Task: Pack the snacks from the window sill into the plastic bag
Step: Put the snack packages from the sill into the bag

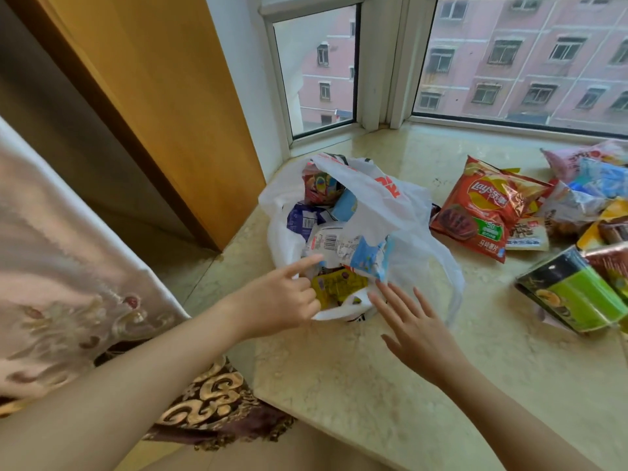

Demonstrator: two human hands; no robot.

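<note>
The window sill [390,385], a pale marble ledge, carries everything; the plastic bag [384,212], white and thin, lies at its left end with the mouth open toward the near edge, already holding several packets; the unpacked snacks [557,219] lie in a loose heap to the right of the bag, well apart from both hands. Nearest of that heap to the bag is a red Lay's crisp bag [482,212], flat, its long axis running from far to near and tilted slightly left, its left edge just beside the bag's wall; a dark and green packet [574,290] lies nearer and further right. The right hand [414,324], fingers spread wide and straight, holds nothing, its fingertips at the bag's near rim; it is judged the nearer hand to the heap, which lies to its right and farther off. The left hand [285,297] pinches the near rim of the bag, index finger extended toward a white packet [333,243] inside.
</note>
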